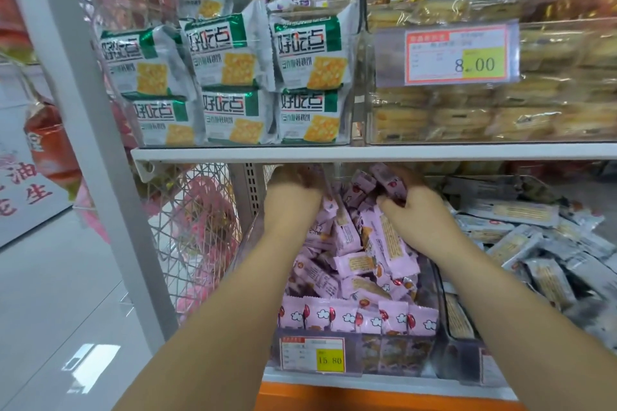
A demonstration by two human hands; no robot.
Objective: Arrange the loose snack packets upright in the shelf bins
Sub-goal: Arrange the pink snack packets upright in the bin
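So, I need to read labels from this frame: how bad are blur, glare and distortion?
Head view: wide-angle distortion slants the white post; a glare patch lies on the floor; the price tag reads 8.00 but its small print is blurred; the rear pink packets sit in shadow under the shelf.

Seven green-and-white cracker packs point(310, 50) are showing in the left bin on the upper shelf point(367, 153), four above and three beneath. Three price tags are showing: the 8.00 tag point(462, 55), the 15.80 tag point(314, 355) and a third tag point(490, 370) cut off at the lower right. About six pink packets point(344, 314) are standing along the lower bin's point(384, 357) front edge. The heap behind them and the grey packets point(510, 213) are lying too tangled to count. Two hands are reaching in, the left hand point(293, 187) and the right hand point(410, 210).
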